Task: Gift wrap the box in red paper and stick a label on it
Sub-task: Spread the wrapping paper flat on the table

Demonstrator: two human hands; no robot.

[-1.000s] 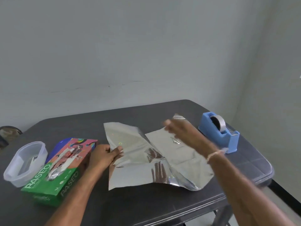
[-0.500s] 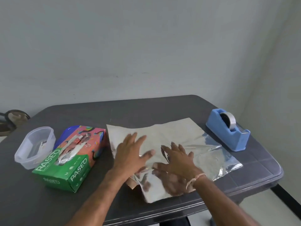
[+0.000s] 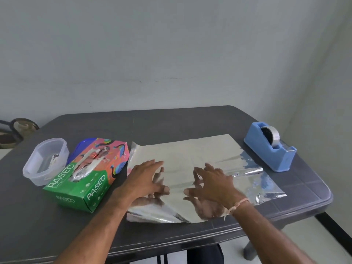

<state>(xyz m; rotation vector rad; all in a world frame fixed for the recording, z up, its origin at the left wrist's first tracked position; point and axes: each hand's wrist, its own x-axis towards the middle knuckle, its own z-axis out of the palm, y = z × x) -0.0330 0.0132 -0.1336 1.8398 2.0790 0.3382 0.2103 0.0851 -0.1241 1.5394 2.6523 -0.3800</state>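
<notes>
The left hand (image 3: 146, 178) and right hand (image 3: 215, 185) rest with fingers spread, gripping nothing, on the shiny silver wrapping sheet (image 3: 190, 151). The green-and-pink cardboard tissue box (image 3: 89, 174) lies just left of that sheet.

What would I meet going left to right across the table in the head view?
clear plastic container → tissue box → left hand → right hand → blue tape dispenser

Soft even daylight, foil glare, slightly blurred.
</notes>
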